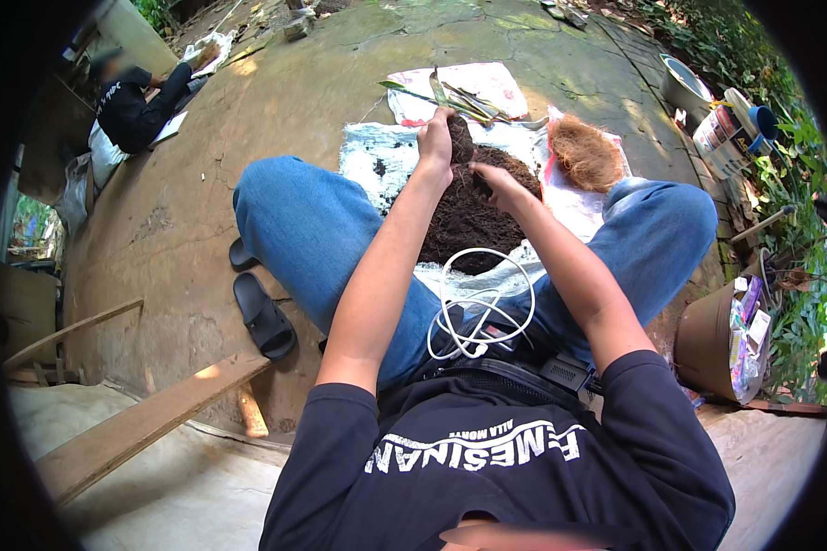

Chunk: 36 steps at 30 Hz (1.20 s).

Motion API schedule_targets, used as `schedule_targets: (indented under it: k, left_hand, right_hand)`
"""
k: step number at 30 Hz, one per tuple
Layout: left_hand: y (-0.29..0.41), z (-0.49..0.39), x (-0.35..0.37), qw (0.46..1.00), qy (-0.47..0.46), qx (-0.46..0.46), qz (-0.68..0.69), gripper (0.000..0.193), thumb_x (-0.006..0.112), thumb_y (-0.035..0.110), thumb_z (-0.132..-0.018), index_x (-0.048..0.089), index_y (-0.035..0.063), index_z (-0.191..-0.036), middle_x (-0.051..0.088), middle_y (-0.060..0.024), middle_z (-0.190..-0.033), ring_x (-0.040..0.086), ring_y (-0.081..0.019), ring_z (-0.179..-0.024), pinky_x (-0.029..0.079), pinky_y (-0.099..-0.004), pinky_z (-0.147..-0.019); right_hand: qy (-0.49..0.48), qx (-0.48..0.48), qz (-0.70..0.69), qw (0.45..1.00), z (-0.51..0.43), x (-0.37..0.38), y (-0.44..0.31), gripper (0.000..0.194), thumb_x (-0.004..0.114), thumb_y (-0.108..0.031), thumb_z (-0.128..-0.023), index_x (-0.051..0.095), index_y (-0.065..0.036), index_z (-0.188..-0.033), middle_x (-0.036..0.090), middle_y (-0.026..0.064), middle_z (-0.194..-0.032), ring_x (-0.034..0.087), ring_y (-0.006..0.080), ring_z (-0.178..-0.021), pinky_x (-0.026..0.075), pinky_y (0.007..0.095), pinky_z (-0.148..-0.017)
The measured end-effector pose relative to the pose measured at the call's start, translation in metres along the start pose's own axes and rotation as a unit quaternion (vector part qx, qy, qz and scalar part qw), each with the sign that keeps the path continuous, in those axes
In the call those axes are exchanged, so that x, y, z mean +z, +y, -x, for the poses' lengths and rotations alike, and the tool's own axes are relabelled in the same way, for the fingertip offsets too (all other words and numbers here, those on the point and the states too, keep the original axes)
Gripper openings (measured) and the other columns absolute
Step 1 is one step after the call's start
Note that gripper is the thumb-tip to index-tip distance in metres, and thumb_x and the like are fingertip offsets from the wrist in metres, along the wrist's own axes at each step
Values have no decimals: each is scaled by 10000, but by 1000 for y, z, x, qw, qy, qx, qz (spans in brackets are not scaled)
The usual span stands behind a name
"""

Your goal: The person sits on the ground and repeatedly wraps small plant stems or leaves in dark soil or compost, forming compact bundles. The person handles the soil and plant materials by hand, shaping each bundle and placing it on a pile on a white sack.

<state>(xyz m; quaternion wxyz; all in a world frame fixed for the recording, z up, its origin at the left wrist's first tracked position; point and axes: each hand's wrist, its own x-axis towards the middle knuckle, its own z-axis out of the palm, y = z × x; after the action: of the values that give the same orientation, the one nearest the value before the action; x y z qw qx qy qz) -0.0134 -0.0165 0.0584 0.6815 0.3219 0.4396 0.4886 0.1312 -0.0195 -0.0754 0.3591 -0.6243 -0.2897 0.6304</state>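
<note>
My left hand (435, 143) is closed around the base of a long-leaved plant (438, 88), whose dark root ball (460, 140) shows beside the fingers. Close to the lower right of the roots is my right hand (497, 184), its fingers bent and partly hidden; whether it holds soil cannot be told. Beneath both hands a heap of dark, fibrous soil (472, 220) lies on a white woven sack (365, 153). Several cut long leaves (479, 105) rest on another white sack (506, 76) beyond it. Brown coconut-like fibre (584, 153) sits on a sack at the right.
A coiled white cable (448, 303) lies at my lap. Black slides (265, 317) and a wooden plank (158, 420) are at left. Buckets (720, 138) and a brown bin of packaging (703, 344) stand at right. Another person (127, 103) sits at the far left.
</note>
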Motion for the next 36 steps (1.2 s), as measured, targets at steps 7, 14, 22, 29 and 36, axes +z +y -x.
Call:
schedule_targets:
  k: [7,14,22,29,36]
  left_hand:
    - [3,9,9,997,-67,11,-27,547,422,602,-881,601,87,-926,603,-36,-734,610,-149,-631,516,-347,-537]
    - [-4,7,8,994,-102,-2,-25,527,388,547,-922,608,68,-923,623,-48,-736,616,-159,-636,519,-329,-560]
    - [-22,-10,5,996,-40,-11,-81,503,402,481,-945,592,49,-1118,663,-88,-959,640,-185,-781,534,-363,-659]
    - [-41,-31,-1,989,11,0,-148,515,434,458,-944,553,15,-1177,630,-114,-1048,616,-203,-923,504,-354,-789]
    - [-35,-32,-6,989,17,-31,-143,673,447,529,-921,522,-52,-1252,562,-186,-1232,528,-252,-1112,396,-364,-941]
  right_hand:
    - [-12,-109,-12,994,56,-2,-139,369,459,-408,-971,520,-105,-769,476,-1,-592,354,114,-416,280,263,-377]
    - [18,-162,124,979,90,-15,-156,420,512,-474,-939,454,-145,-686,380,-37,-556,330,75,-418,263,237,-368]
    - [-65,-86,-99,989,69,-1,-134,216,429,-230,-926,560,-59,-910,599,83,-758,597,164,-640,501,350,-551]
    - [61,-119,-14,991,79,15,-122,262,410,-66,-895,580,7,-1081,641,103,-950,643,172,-785,505,329,-567]
    - [64,-238,-6,969,75,21,-107,330,415,-2,-837,634,46,-1079,680,156,-955,662,227,-821,525,352,-705]
